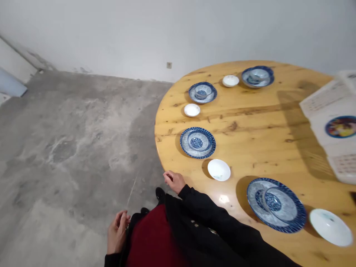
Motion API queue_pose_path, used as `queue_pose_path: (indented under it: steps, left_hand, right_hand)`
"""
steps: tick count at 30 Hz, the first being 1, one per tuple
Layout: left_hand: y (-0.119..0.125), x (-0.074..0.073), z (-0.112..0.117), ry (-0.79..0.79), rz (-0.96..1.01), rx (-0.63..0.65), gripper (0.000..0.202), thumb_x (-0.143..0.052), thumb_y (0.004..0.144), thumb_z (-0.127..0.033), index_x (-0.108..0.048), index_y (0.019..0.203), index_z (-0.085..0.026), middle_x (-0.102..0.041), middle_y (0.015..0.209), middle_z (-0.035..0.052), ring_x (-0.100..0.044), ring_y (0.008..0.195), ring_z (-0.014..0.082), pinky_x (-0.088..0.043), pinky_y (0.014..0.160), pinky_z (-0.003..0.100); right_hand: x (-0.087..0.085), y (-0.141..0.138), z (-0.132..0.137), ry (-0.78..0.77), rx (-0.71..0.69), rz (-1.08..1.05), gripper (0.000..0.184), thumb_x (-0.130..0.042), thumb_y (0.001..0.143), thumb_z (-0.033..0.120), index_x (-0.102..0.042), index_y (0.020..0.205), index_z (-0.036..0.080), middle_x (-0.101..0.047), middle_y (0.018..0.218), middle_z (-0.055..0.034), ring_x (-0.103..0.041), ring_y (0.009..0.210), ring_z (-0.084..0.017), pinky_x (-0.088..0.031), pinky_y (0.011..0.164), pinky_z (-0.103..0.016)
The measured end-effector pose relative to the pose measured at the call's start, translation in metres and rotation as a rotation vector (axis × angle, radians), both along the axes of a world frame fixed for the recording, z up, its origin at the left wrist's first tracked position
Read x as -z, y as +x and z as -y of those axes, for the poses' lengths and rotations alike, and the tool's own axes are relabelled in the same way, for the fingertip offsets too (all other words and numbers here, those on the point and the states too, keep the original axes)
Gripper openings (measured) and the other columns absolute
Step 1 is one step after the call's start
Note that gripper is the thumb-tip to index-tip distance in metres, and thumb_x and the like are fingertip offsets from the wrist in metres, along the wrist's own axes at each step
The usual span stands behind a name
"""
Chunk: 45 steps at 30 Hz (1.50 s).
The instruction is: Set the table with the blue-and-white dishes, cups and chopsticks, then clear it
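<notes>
My right hand (174, 181) rests at the rim of a round wooden table (250, 122), fingers loosely curled, holding nothing. My left hand (117, 231) hangs beside my body over the concrete floor, fingers loosely bent and apart, holding nothing. Nearest my right hand are a small white saucer (218, 170) and a blue patterned plate with a bowl on it (197, 142). Another blue plate with a bowl (276, 204) sits near me at the right, next to a white saucer (330, 226).
Farther along the table edge stand a white saucer (191, 109), a blue plate with bowl (203, 92), a white saucer (230, 80) and another blue plate with bowl (257, 76). Printed paper sheets (333, 122) lie at the right. Bare concrete floor (69, 148) spreads left.
</notes>
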<state>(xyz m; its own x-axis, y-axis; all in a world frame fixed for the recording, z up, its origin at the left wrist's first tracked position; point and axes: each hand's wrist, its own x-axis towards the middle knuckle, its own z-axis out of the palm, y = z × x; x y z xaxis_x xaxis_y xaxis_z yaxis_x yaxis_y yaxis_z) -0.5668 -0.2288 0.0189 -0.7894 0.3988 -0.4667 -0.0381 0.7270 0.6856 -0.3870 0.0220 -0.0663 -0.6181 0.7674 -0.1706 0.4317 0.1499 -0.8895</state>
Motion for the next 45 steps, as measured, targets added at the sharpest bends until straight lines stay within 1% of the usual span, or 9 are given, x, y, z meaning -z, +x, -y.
queue_pose_path:
  steps: [7,11,16,20,26,31,34,37,45]
  left_hand:
    - [-0.050,-0.003,-0.083,-0.047,0.087,0.311,0.082,-0.059,0.057,-0.089,-0.070,0.093,-0.017,-0.075,0.079,0.0094,-0.073,0.074,0.0264,-0.061,0.074,0.037]
    - [-0.081,0.009,-0.120,-0.059,0.082,0.492,0.069,-0.058,0.065,-0.081,-0.069,0.092,-0.019,-0.075,0.079,0.0079,-0.073,0.072,0.0251,-0.060,0.074,0.036]
    - [-0.139,0.030,-0.170,0.005,0.095,0.612,0.062,-0.057,0.070,-0.076,-0.069,0.093,-0.019,-0.075,0.080,0.0070,-0.073,0.075,0.0253,-0.059,0.074,0.035]
    - [-0.201,0.040,-0.222,0.054,0.112,0.679,0.062,-0.056,0.072,-0.074,-0.069,0.096,-0.019,-0.076,0.082,0.0078,-0.073,0.076,0.0247,-0.059,0.077,0.036]
    - [-0.308,0.034,-0.303,0.106,0.037,0.677,0.064,-0.055,0.068,-0.076,-0.068,0.095,-0.019,-0.076,0.081,0.0089,-0.074,0.077,0.0268,-0.059,0.076,0.038]
    - [-0.372,0.040,-0.364,0.100,0.017,0.711,0.068,-0.055,0.067,-0.079,-0.067,0.094,-0.019,-0.077,0.083,0.0111,-0.075,0.080,0.0293,-0.060,0.080,0.041]
    - [-0.382,0.048,-0.404,0.100,0.035,0.799,0.072,-0.054,0.067,-0.082,-0.067,0.096,-0.018,-0.077,0.084,0.0120,-0.075,0.081,0.0297,-0.060,0.079,0.041]
    - [-0.372,0.055,-0.444,0.114,0.091,0.910,0.077,-0.051,0.067,-0.085,-0.067,0.098,-0.017,-0.076,0.083,0.0124,-0.075,0.078,0.0285,-0.060,0.077,0.040]
    - [-0.347,0.062,-0.560,0.092,0.186,1.179,0.076,-0.053,0.068,-0.086,-0.068,0.097,-0.018,-0.074,0.082,0.0099,-0.073,0.076,0.0257,-0.060,0.075,0.037]
  right_hand:
    - [0.013,-0.008,-0.004,-0.054,0.275,-0.099,0.032,-0.042,0.095,0.040,-0.057,0.073,0.021,-0.066,0.061,-0.0005,-0.064,0.051,-0.013,-0.047,0.055,-0.021]
    - [0.018,-0.014,-0.005,-0.067,0.385,-0.102,0.035,-0.043,0.096,0.043,-0.057,0.072,0.022,-0.062,0.054,0.0011,-0.061,0.045,-0.013,-0.046,0.052,-0.022]
    - [0.020,-0.026,-0.012,-0.125,0.493,-0.061,0.037,-0.043,0.095,0.049,-0.056,0.073,0.023,-0.061,0.053,0.0012,-0.057,0.038,-0.014,-0.042,0.042,-0.024]
    - [0.011,-0.068,-0.034,-0.030,0.555,0.035,0.037,-0.043,0.094,0.049,-0.056,0.072,0.023,-0.062,0.054,0.0001,-0.059,0.043,-0.015,-0.043,0.045,-0.024]
    - [0.006,-0.155,-0.098,-0.008,0.705,0.137,0.038,-0.040,0.093,0.051,-0.058,0.074,0.023,-0.066,0.058,-0.0001,-0.062,0.046,-0.015,-0.046,0.052,-0.025]
    - [0.020,-0.174,-0.126,0.003,0.966,0.234,0.043,-0.034,0.093,0.053,-0.052,0.067,0.024,-0.059,0.048,0.0024,-0.055,0.038,-0.015,-0.044,0.053,-0.026]
    - [0.026,-0.177,-0.130,0.123,1.067,0.318,0.047,-0.033,0.092,0.057,-0.050,0.062,0.024,-0.057,0.048,0.0001,-0.057,0.043,-0.017,-0.041,0.052,-0.026]
    - [0.032,-0.182,-0.134,0.207,1.153,0.427,0.053,-0.032,0.091,0.061,-0.049,0.058,0.025,-0.058,0.049,-0.0026,-0.057,0.046,-0.018,-0.037,0.051,-0.027]
    - [0.043,-0.181,-0.142,0.043,1.196,0.484,0.045,-0.033,0.095,0.050,-0.053,0.063,0.026,-0.057,0.049,-0.0012,-0.057,0.045,-0.018,-0.040,0.051,-0.027]
